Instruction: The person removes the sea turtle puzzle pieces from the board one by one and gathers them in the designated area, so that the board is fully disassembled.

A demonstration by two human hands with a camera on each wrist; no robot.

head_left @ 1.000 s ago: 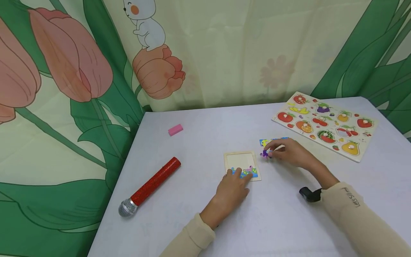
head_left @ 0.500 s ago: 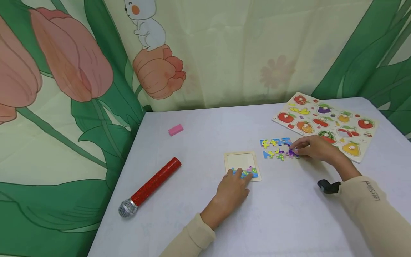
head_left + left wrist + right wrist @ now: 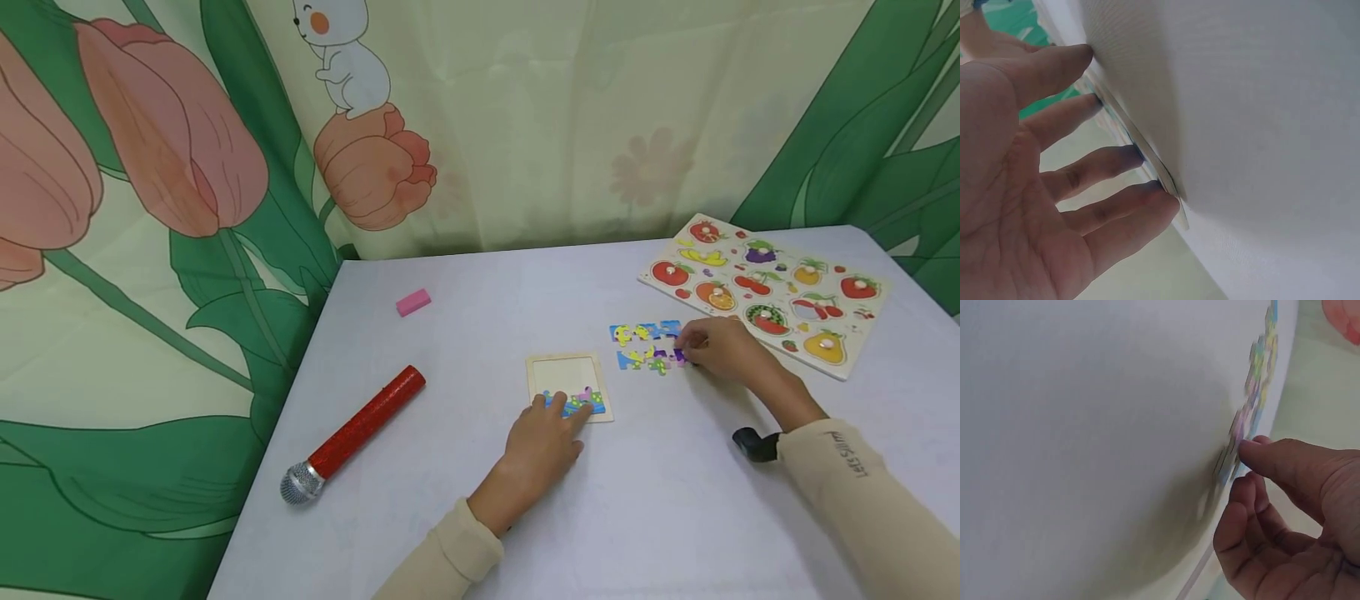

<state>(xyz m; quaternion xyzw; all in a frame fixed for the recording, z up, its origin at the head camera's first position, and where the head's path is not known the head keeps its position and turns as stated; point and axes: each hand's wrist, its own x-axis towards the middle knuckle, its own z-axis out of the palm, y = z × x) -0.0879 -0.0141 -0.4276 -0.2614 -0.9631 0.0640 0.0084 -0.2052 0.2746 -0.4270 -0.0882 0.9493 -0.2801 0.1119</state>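
A small square wooden puzzle frame (image 3: 564, 358) lies mid-table, with colourful puzzle pieces (image 3: 595, 401) along its near side. My left hand (image 3: 543, 446) rests its spread fingertips on that near edge; in the left wrist view, the fingers (image 3: 1097, 169) reach to the thin frame edge (image 3: 1127, 119). Right of the frame, loose jigsaw pieces (image 3: 637, 358) in blue, yellow and purple lie in two rough rows. My right hand (image 3: 723, 354) is at their right end, thumb and forefinger pinching at a purple puzzle piece (image 3: 1239, 434), most of it hidden by the fingers.
A fruit peg puzzle board (image 3: 780, 296) lies at the back right, just beyond my right hand. On the left are a red glittery microphone (image 3: 360, 425) and a pink block (image 3: 413, 302). A printed curtain (image 3: 525, 125) hangs behind the white table (image 3: 465, 333).
My right hand has moved right, from the left side of the loose pieces to their right end, uncovering the two rows. The purple piece went along with it. My left hand stays on the frame.
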